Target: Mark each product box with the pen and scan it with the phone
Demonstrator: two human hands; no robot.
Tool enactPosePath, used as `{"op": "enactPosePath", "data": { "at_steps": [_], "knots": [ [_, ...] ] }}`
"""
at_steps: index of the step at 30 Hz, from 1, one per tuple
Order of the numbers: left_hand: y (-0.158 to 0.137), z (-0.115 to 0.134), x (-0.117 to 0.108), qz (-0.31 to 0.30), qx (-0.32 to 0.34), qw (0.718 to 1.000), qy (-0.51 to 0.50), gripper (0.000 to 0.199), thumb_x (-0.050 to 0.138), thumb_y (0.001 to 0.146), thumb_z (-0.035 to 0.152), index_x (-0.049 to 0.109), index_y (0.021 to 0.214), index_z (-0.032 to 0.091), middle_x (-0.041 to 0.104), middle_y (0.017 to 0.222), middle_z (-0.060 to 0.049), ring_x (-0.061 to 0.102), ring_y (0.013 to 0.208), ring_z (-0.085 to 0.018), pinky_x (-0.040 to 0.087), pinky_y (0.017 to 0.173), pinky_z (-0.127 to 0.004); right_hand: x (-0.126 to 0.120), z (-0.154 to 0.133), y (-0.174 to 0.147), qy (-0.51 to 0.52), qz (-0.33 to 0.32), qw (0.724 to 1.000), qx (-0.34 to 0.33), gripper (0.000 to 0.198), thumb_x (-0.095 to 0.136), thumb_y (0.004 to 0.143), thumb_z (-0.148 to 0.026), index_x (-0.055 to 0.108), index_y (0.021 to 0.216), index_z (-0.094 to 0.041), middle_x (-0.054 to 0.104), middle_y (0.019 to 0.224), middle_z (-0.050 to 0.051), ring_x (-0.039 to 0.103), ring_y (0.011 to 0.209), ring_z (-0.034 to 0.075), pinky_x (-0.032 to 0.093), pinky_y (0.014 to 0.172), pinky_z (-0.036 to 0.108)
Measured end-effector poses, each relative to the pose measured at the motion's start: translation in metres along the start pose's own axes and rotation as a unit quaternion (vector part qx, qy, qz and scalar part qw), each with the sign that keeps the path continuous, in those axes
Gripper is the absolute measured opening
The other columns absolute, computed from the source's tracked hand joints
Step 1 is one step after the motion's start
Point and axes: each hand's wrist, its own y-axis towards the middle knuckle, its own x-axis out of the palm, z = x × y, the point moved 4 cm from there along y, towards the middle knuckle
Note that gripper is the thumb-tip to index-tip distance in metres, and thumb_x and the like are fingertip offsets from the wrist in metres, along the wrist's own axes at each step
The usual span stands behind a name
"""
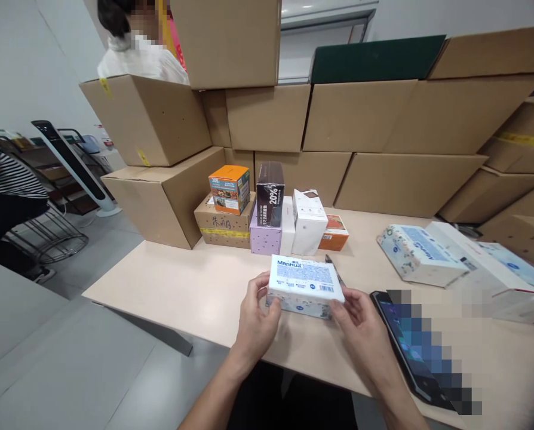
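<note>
Tbl [181, 278]: Manhua pack [305, 283], ends in L grip [257, 318] & R grip [363, 322].

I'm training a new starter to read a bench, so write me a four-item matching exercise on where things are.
1. front Manhua pack
2. cube-shaped orange box
3. dark box marked 20%
4. black smartphone

A. on the lilac box
B. screen up, beside the right hand
C. held between the left hand and right hand
D. on the yellow-taped small carton

Pairs: 1-C; 2-D; 3-A; 4-B
</note>
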Motion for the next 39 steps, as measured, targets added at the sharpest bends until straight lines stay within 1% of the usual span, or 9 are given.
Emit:
{"op": "enactPosePath", "data": {
  "at_steps": [3, 6, 10, 14, 20, 24, 31, 35, 39],
  "knots": [
    [-0.001, 0.003, -0.001, 0.000, -0.008, 1.000, -0.011, 0.033, 0.058, 0.086, 0.016, 0.056, 0.118, 0.022, 0.058, 0.134, -0.010, 0.054, 0.128, -0.025, 0.047, 0.106, -0.045, -0.001, -0.003, -0.001, 0.002, 0.007, 1.000, 0.001, 0.039, 0.063, 0.087, -0.054, 0.058, 0.110, -0.022, 0.066, 0.124, 0.012, 0.063, 0.115, 0.028, 0.053, 0.097, 0.045],
    [-0.001, 0.006, -0.002, -0.008, -0.026, 0.999, -0.025, 0.026, 0.059, 0.091, 0.026, 0.056, 0.116, 0.021, 0.059, 0.133, -0.011, 0.059, 0.121, -0.025, 0.050, 0.100, -0.043, -0.001, -0.006, -0.002, -0.016, 0.007, 1.000, -0.001, 0.038, 0.062, 0.088, -0.055, 0.058, 0.108, -0.023, 0.068, 0.119, 0.011, 0.065, 0.109, 0.028, 0.054, 0.093, 0.044],
    [-0.001, 0.007, -0.002, -0.016, -0.057, 0.998, -0.011, 0.028, 0.055, 0.096, 0.038, 0.055, 0.117, 0.020, 0.063, 0.125, -0.012, 0.064, 0.112, -0.025, 0.052, 0.093, -0.042, 0.000, -0.007, -0.002, -0.026, 0.003, 1.000, 0.010, 0.040, 0.064, 0.086, -0.054, 0.057, 0.110, -0.022, 0.069, 0.117, 0.012, 0.066, 0.109, 0.028, 0.055, 0.092, 0.045],
    [0.001, 0.008, -0.001, -0.013, -0.071, 0.997, 0.004, 0.028, 0.054, 0.097, 0.040, 0.055, 0.115, 0.020, 0.065, 0.120, -0.011, 0.065, 0.109, -0.024, 0.052, 0.093, -0.042, 0.001, -0.008, -0.002, -0.024, 0.005, 1.000, 0.012, 0.044, 0.065, 0.086, -0.052, 0.057, 0.116, -0.021, 0.068, 0.122, 0.013, 0.065, 0.112, 0.028, 0.055, 0.093, 0.045],
    [0.000, 0.009, 0.001, 0.000, -0.041, 0.997, -0.070, 0.024, 0.058, 0.092, 0.030, 0.055, 0.114, 0.020, 0.062, 0.125, -0.010, 0.061, 0.118, -0.023, 0.050, 0.102, -0.041, 0.001, -0.009, -0.002, 0.012, 0.026, 1.000, -0.003, 0.048, 0.070, 0.082, -0.048, 0.055, 0.119, -0.021, 0.066, 0.125, 0.013, 0.063, 0.116, 0.027, 0.049, 0.103, 0.049],
    [-0.001, 0.004, 0.001, 0.011, -0.015, 0.995, -0.094, 0.036, 0.059, 0.085, 0.016, 0.052, 0.119, 0.021, 0.058, 0.130, -0.009, 0.058, 0.124, -0.023, 0.046, 0.109, -0.043, 0.000, -0.007, -0.003, 0.018, 0.025, 0.999, -0.021, 0.042, 0.070, 0.082, -0.042, 0.056, 0.117, -0.022, 0.065, 0.126, 0.012, 0.062, 0.119, 0.027, 0.045, 0.108, 0.049],
    [-0.004, -0.004, -0.003, 0.025, -0.013, 0.999, -0.018, 0.054, 0.055, 0.075, 0.005, 0.049, 0.125, 0.023, 0.057, 0.127, -0.008, 0.055, 0.125, -0.023, 0.042, 0.112, -0.046, -0.003, -0.011, -0.003, 0.010, 0.047, 0.999, -0.009, 0.040, 0.072, 0.081, -0.049, 0.059, 0.107, -0.021, 0.069, 0.115, 0.012, 0.065, 0.107, 0.026, 0.052, 0.098, 0.044],
    [-0.007, -0.006, -0.006, 0.031, -0.020, 0.999, 0.002, 0.065, 0.055, 0.071, 0.002, 0.044, 0.131, 0.024, 0.052, 0.130, -0.008, 0.052, 0.126, -0.023, 0.039, 0.112, -0.045, -0.005, -0.017, -0.003, -0.001, 0.060, 0.998, -0.013, 0.041, 0.069, 0.082, -0.054, 0.061, 0.104, -0.021, 0.070, 0.107, 0.010, 0.066, 0.100, 0.025, 0.055, 0.089, 0.040],
    [-0.008, -0.006, -0.006, 0.029, -0.029, 0.999, 0.003, 0.068, 0.054, 0.070, 0.002, 0.044, 0.133, 0.025, 0.052, 0.126, -0.007, 0.051, 0.124, -0.023, 0.039, 0.112, -0.044, -0.006, -0.018, -0.005, -0.023, 0.064, 0.998, -0.008, 0.041, 0.069, 0.081, -0.055, 0.062, 0.103, -0.021, 0.070, 0.104, 0.010, 0.066, 0.097, 0.025, 0.054, 0.086, 0.038]
  ]
}}
